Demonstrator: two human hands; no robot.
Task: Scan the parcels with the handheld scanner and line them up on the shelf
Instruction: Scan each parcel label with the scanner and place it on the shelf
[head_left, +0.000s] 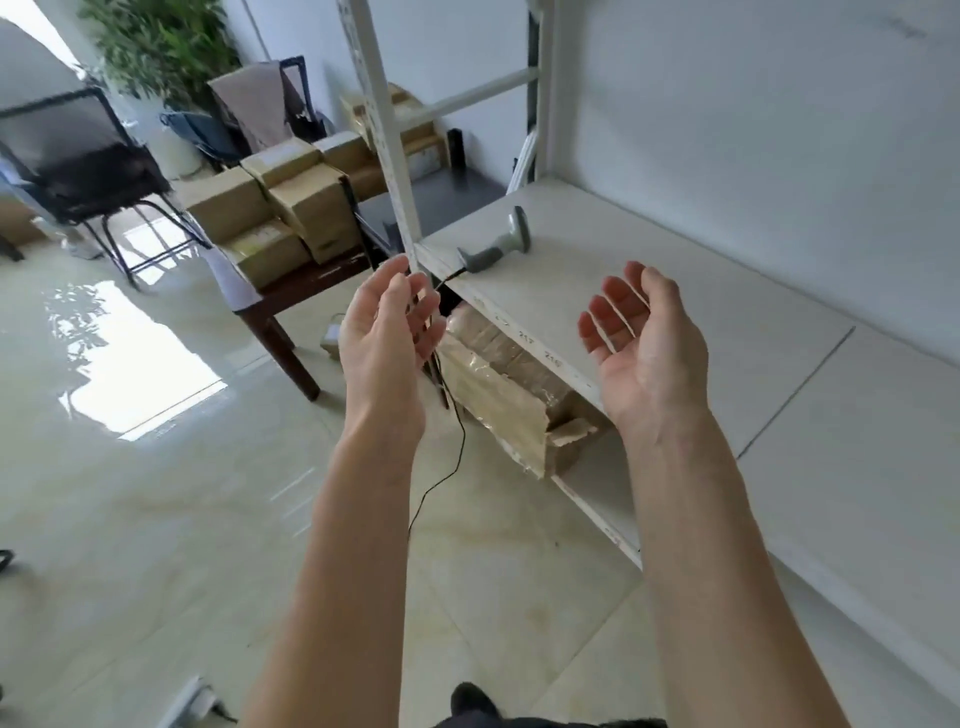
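Fingers (615, 312) on the right hand (647, 348) are loose and a little bent, palm up, with nothing in them. That hand is in the air over the front edge of the shelf (649, 312). Fingers on the left hand (387, 332) are loose and spread too, palm up, and they hold nothing. A thin black cord (452, 431) hangs down just past the left hand; I cannot tell if it touches the fingers. The cord goes up to the grey scanner (496, 244), which lies on its side on the shelf near the corner post (387, 140). Brown parcels (280, 208) sit in a pile on a low dark table (306, 280) behind the left hand. One big taped box (498, 384) sits under the shelf. A black chair (83, 161) stands far off on the shiny floor (130, 493).
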